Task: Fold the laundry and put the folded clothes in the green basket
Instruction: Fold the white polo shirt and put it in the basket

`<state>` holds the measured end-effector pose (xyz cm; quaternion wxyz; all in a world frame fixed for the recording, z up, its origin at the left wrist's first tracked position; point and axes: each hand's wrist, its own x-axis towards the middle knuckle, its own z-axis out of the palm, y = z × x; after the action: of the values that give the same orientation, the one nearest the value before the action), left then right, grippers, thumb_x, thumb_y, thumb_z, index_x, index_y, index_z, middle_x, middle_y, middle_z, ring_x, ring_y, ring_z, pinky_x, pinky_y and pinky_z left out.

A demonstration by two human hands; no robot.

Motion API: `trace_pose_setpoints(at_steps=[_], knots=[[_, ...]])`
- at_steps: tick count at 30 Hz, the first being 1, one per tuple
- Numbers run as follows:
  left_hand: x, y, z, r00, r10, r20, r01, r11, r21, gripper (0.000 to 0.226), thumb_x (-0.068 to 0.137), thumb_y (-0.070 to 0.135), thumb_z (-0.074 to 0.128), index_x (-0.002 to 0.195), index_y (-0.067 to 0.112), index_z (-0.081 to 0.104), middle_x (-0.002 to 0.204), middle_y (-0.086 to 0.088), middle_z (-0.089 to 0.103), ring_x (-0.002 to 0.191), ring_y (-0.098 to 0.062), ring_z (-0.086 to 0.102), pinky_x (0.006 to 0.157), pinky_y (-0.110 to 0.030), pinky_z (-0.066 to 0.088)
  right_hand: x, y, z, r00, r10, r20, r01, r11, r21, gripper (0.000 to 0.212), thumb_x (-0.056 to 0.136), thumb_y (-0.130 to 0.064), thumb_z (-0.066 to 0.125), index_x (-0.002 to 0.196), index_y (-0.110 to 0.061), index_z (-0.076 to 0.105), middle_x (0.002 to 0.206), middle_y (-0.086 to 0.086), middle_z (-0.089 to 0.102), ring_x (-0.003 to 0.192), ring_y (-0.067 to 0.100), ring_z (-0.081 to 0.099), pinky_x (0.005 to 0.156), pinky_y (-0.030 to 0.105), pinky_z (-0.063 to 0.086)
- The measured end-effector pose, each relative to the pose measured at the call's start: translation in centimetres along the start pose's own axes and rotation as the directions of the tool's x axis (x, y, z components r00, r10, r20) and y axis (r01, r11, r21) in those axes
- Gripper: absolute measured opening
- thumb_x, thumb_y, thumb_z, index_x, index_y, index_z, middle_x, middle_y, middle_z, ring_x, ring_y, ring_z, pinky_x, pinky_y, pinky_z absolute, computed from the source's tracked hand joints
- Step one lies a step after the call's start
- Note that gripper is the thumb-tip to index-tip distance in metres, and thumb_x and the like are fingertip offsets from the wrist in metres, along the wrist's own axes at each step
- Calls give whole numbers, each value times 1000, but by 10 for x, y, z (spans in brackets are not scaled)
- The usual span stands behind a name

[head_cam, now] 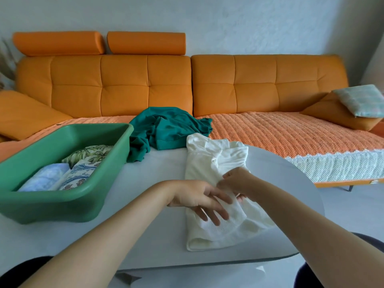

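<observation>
Green basket [62, 206]: sat at my left on the white table [158, 242], three folded pieces inside.
Teal garment [166, 127]: lay crumpled behind the basket, at the table's far edge against the orange sofa [145, 84].
My left hand [199, 201]: lay flat on the white garment [209, 169], fingers spread, gripping nothing.
My right hand [239, 181]: pinched a fold of that garment near its middle.
Cushion [361, 100]: rested far right on the sofa.
</observation>
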<state>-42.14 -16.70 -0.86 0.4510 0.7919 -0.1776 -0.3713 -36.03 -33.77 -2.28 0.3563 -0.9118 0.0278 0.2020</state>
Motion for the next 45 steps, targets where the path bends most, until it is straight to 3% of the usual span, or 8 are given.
trace_pose_setpoints(at_steps=[6,12,26,30,33,36,38,45], knots=[[14,-27,-17,729,206,-653,44,938,344,23,97,16,54,97,33,71,95,14,70,84,-6,65,86,-29,54,-2,15,4,990,-94,-108,88,994,-59,39,92,-7,50,131,-12,56,97,5,55,78,27,63,48,29,49],[5,-36,-3,960,11,-281,172,765,621,51,63,70,78,102,45,58,111,17,44,110,-4,44,97,-28,45,-7,25,13,993,-119,-5,105,895,-433,53,97,-17,50,146,-8,29,114,15,59,77,24,61,65,35,59],[-20,-30,3,969,-243,-44,227,805,549,7,82,37,79,81,33,74,75,24,67,71,7,58,72,-15,43,-13,25,6,972,-207,114,235,806,-543,86,73,-33,85,135,-20,27,105,7,68,82,24,68,69,33,57],[-7,-22,-1,968,-82,-237,191,852,487,19,88,43,72,85,24,75,79,11,70,75,-7,63,70,-20,47,-10,22,2,901,-432,33,352,686,-637,97,72,-53,78,147,-27,21,142,6,37,131,31,42,107,45,40],[15,-31,-9,784,249,-568,142,819,556,22,92,43,67,100,23,68,104,6,64,102,-15,60,83,-25,46,5,16,10,749,-662,26,483,519,-705,84,91,-45,56,158,-25,11,167,5,4,154,25,4,123,48,14],[30,-53,-17,819,230,-527,275,648,710,94,82,63,67,154,20,26,164,2,8,151,-19,7,117,-34,19,20,16,20,765,-636,96,500,494,-712,75,100,-43,43,161,-24,2,168,-3,-7,154,14,-9,125,47,3],[29,-62,-24,897,51,-439,304,650,697,126,76,74,66,158,20,-13,161,7,-31,148,-11,-26,122,-37,0,30,21,21,836,-526,157,462,521,-718,80,100,-50,45,160,-25,-2,167,-8,-6,154,13,-2,124,48,7],[18,-53,-39,947,-173,-270,319,578,751,132,62,74,77,157,40,-7,159,16,-30,146,-10,-30,124,-50,7,36,5,6,826,-525,208,485,473,-735,82,70,-72,70,139,-31,53,138,-12,45,127,16,43,109,37,27]])
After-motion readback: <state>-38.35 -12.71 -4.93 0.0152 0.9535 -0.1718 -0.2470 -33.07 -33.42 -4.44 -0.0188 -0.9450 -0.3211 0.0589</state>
